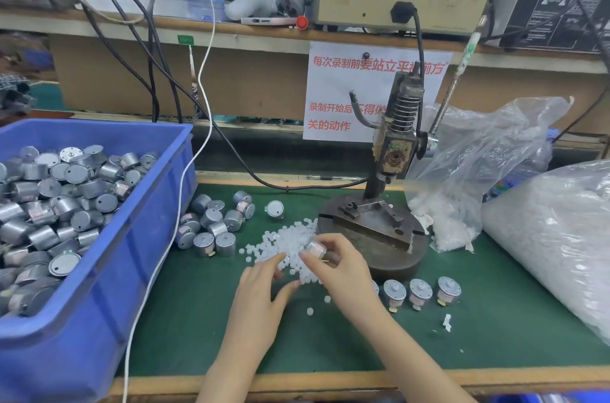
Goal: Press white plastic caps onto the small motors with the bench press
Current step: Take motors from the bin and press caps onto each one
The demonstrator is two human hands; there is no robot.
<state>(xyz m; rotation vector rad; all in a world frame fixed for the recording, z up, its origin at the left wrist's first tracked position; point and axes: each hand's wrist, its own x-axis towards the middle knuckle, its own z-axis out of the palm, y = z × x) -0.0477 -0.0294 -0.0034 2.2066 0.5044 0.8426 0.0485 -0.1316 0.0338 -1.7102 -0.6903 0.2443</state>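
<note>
A: Low in the centre of the frame, the person's right grip (336, 267) is grasping one small motor (315, 249). The fingers curl round its silver can, right over the pile of white caps (290, 245).

B: And the left grip (260, 290)?

A: Released! The fingers stretch forward, the forefinger tip is in among the caps and the thumb is spread off to the side. Whether a cap sits under that fingertip, I can't tell.

B: Where's the bench press (392, 145)?

A: Right of centre, upright on its round dark base (396, 257) on the green worktop (198, 320), just behind and right of the hands. The cap pile runs up against the base's left edge.

B: Stock?

A: A blue bin (132, 254) fills the left side, heaped with binned motors (49, 204). A loose cluster (214, 224) of more motors lies on the worktop between the bin and the caps. Lower right of the hands, a row of motors (419, 292) stands in front of the base, each with a small white piece on its top face.

B: Far right?

A: Two clear plastic bags of white parts. The slumped bag (478, 171) sits beside the press and the fuller bag (561, 237) is at the right edge. Behind the press, a paper notice (336, 89) with red lettering hangs from the shelf edge.
</note>
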